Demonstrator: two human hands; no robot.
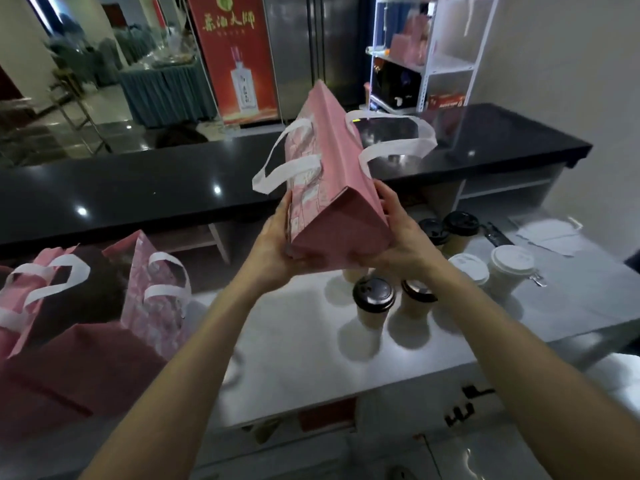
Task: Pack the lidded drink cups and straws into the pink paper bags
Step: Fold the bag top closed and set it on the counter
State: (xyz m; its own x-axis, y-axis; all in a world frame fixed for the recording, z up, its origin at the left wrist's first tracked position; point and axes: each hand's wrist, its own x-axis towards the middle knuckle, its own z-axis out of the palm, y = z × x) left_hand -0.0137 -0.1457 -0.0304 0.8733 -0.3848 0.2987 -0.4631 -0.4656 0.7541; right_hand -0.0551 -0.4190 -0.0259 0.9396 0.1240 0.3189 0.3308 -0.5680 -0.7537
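Currently both hands hold one pink paper bag [329,174] up in the air above the white desk [287,327]. Left hand [273,247] grips the bag's near left side, right hand [398,233] grips the near right side, fingers wrapped onto the folded bottom panel.

Bag's long axis runs away from the person: bottom toward the hands, mouth and white handles [391,140] pointing away toward the black counter [138,188]. Looks only partly opened out; nothing visible inside.

Lidded cups stand on the desk below and right of the bag: two black-lidded cups [374,299] nearest, two more black-lidded behind, two white-lidded cups [512,268] farther right. Right hand is the nearer one to all of them. Straws: cannot pick out.

Other pink bags [152,299] stand at the left, well apart from the cups.

Judgement: bag must be turned mouth-up and set down before any cup goes in.
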